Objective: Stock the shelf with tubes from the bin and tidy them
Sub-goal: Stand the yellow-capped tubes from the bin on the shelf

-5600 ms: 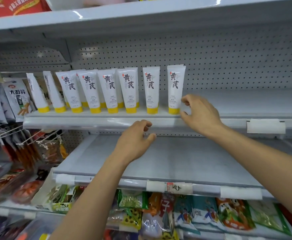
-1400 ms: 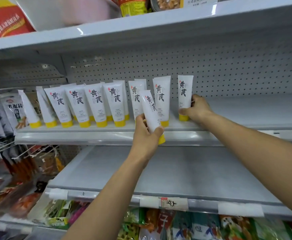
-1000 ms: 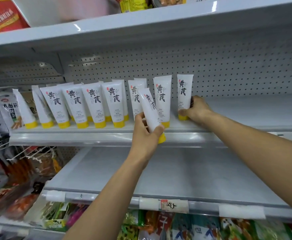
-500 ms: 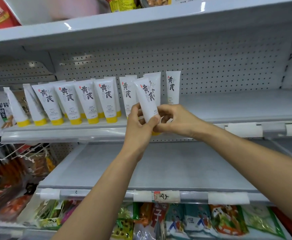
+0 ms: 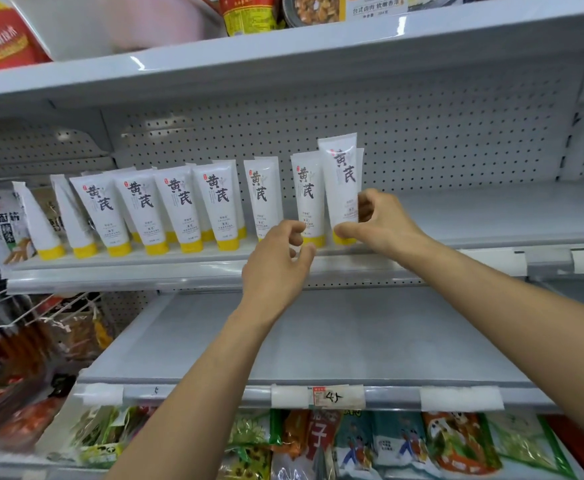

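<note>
One tube [image 5: 342, 181] is pinched low btwn thumb and curled fingers [image 5: 366, 202] of my right hand [image 5: 384, 223], at the right end of the row [image 5: 179, 206] on the shelf [image 5: 474, 216]; can't tell if its cap's down. Empty left hand [image 5: 276, 261] hangs loosely curled just before the neighbour tube [image 5: 307, 195]. Risk: narrow caps, so a tilted release or knuckle nudge could domino the row.

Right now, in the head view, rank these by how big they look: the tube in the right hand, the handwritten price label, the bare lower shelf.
1. lower shelf
2. tube in the right hand
3. price label, though nearer the camera
</note>
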`<state>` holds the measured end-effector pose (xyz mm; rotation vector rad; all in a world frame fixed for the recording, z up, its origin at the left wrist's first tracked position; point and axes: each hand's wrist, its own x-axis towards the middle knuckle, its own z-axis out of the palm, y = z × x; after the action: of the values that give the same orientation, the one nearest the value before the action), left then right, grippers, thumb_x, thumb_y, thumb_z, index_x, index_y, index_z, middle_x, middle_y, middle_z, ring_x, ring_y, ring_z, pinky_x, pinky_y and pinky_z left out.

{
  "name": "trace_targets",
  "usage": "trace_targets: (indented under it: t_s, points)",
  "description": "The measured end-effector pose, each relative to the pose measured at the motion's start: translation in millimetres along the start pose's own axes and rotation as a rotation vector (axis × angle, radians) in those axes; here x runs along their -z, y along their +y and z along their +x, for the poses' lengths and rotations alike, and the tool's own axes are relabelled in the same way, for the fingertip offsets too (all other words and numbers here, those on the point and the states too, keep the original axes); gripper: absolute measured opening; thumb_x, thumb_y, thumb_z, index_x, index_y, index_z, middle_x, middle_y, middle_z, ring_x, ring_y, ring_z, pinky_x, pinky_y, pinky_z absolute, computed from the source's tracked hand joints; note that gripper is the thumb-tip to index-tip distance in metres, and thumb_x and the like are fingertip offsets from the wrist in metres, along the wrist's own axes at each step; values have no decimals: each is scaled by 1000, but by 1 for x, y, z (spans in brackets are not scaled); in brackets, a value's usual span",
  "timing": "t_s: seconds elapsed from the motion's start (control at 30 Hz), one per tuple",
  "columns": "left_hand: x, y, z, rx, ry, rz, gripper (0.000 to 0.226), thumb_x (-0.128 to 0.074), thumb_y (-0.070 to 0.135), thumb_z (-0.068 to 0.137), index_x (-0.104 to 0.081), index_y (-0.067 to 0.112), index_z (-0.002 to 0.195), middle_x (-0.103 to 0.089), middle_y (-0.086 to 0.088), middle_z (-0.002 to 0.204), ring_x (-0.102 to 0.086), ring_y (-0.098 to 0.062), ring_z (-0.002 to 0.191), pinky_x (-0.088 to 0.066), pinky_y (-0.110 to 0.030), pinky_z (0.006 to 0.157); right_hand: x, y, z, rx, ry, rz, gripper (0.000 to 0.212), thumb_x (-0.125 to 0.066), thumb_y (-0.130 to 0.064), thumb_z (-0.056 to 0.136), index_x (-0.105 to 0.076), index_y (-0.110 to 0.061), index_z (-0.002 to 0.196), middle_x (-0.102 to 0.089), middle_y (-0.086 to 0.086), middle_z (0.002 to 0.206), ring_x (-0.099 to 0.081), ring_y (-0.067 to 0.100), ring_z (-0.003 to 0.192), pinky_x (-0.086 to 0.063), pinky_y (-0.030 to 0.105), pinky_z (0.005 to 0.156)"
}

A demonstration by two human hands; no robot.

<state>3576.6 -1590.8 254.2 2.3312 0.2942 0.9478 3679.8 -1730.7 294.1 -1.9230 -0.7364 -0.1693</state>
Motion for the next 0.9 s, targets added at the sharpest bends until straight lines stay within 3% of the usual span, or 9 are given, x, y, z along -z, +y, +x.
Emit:
trace_targets:
  t_s: [0.23,0.37,0.67,0.8,0.9]
  points:
    - [-2,-11,3,-23,-58,197,25,-53,38,92,-56,33,117,-61,16,104,-59,-9,95,-52,-34,77,-6,12,16,-102,43,-165,25,-74,-17,72,-54,-20,86,-65,-2,87,-64,22,89,-54,42,82]
    - [0,-14,3,-5,-84,211,26,-53,38,92,-56,34,117,-61,16,104,-58,-10,95,-51,-36,80,-9,20,19,-145,38,-206,38,-75,-21,71,-56,-14,104,-66,2,100,-63,24,94,-54,43,84]
    - [0,-11,6,10,-109,284,27,-51,38,93,-56,32,119,-63,14,103,-61,-13,97,-49,-33,79,-11,21,18,-171,11,-247,39,-67,-24,77,-47,-13,109,-61,2,103,-60,24,94,-53,40,81]
    - [3,-7,-2,9,-104,303,27,-50,37,94,-55,32,120,-63,14,106,-61,-13,97,-47,-32,77,-6,20,7,-153,-12,-292,50,-67,-27,80,-45,-11,123,-62,4,113,-60,27,106,-50,41,88]
    - [7,-6,-17,13,-84,309,27,-51,36,93,-55,30,120,-63,13,105,-61,-12,97,-46,-31,75,1,20,-16,-39,73,-464,53,-62,-29,86,-42,-12,133,-55,7,129,-51,28,120,-44,42,96]
